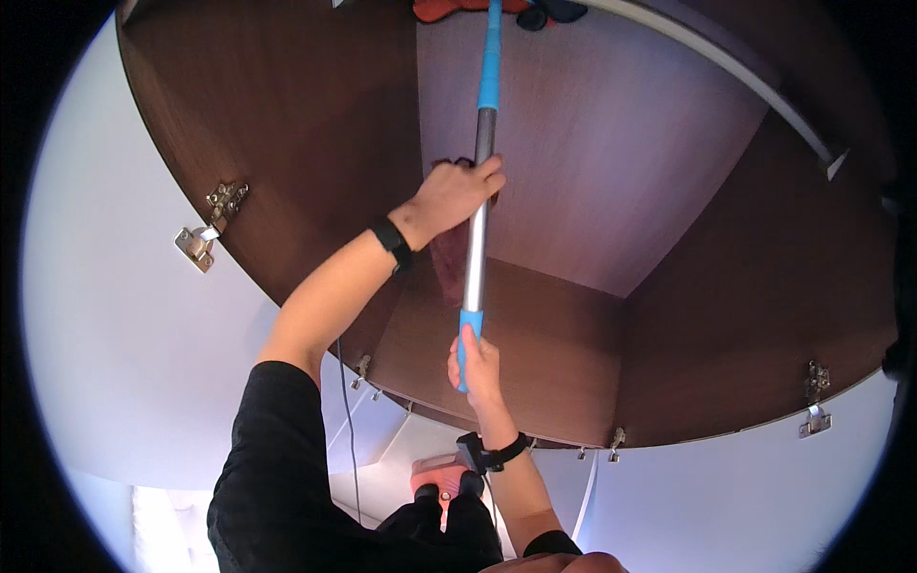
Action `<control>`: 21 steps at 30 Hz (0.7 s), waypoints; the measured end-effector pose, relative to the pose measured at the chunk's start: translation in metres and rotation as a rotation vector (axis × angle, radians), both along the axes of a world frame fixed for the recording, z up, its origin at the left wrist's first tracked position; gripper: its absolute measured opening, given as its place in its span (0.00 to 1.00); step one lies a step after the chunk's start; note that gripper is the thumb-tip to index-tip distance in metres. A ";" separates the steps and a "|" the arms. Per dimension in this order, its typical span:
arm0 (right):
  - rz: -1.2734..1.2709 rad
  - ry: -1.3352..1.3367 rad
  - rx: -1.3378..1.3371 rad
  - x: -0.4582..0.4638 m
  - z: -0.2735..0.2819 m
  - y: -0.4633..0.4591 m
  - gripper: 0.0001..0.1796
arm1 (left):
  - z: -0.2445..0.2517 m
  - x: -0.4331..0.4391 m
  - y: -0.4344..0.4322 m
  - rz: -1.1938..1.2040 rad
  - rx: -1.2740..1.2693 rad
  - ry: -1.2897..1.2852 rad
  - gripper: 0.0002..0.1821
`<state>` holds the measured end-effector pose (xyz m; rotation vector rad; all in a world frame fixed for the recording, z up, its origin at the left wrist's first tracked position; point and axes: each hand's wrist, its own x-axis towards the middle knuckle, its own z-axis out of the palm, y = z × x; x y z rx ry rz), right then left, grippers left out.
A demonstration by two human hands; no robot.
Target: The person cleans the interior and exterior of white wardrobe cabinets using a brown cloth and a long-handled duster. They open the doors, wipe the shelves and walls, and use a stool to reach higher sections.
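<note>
A metal pole (476,251) with light blue sleeves runs upright through the middle of the view, in front of an open dark wood wardrobe. My left hand (458,192) grips its bare metal shaft about halfway up. Lower down, my right hand (475,364) is closed around the blue end grip, thumb along it. The pole's far end meets a red and dark object (437,8) at the top edge, cut off by the frame. A dark reddish cloth-like thing (447,265) hangs behind the pole, partly hidden by my left hand and forearm.
A curved-looking hanging rail (716,54) crosses the wardrobe's upper right. Metal hinges (197,247) join white doors (122,344) to both sides. Below, my feet stand on a pink-orange stool (438,469); a grey cable (349,422) hangs at the left.
</note>
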<state>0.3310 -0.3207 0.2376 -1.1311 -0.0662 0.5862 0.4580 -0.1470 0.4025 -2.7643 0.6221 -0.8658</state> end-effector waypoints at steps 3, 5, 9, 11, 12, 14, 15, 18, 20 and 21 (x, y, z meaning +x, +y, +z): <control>0.012 0.000 -0.010 -0.001 -0.022 0.001 0.24 | -0.025 0.004 0.007 -0.041 -0.067 -0.009 0.07; 0.037 0.019 -0.041 -0.006 -0.058 -0.002 0.24 | -0.072 -0.005 0.005 -0.034 -0.110 -0.015 0.07; 0.114 0.253 -0.153 -0.058 -0.144 -0.033 0.25 | -0.194 -0.038 -0.011 0.038 -0.150 0.219 0.08; 0.120 0.288 -0.168 -0.080 -0.177 -0.050 0.25 | -0.247 -0.050 -0.022 0.062 -0.176 0.322 0.08; 0.112 0.377 -0.226 -0.086 -0.190 -0.057 0.24 | -0.270 -0.054 -0.026 0.055 -0.199 0.327 0.08; 0.085 0.355 -0.281 -0.094 -0.210 -0.071 0.25 | -0.306 -0.057 -0.035 0.037 -0.255 0.354 0.09; 0.071 0.367 -0.294 -0.096 -0.217 -0.076 0.25 | -0.321 -0.057 -0.038 0.025 -0.284 0.373 0.09; 0.050 0.418 -0.375 -0.096 -0.232 -0.091 0.26 | -0.356 -0.057 -0.049 0.065 -0.300 0.413 0.09; 0.067 0.435 -0.403 -0.095 -0.242 -0.097 0.27 | -0.377 -0.057 -0.053 0.087 -0.321 0.478 0.08; 0.082 0.450 -0.407 -0.094 -0.247 -0.100 0.28 | -0.387 -0.056 -0.055 0.106 -0.326 0.518 0.08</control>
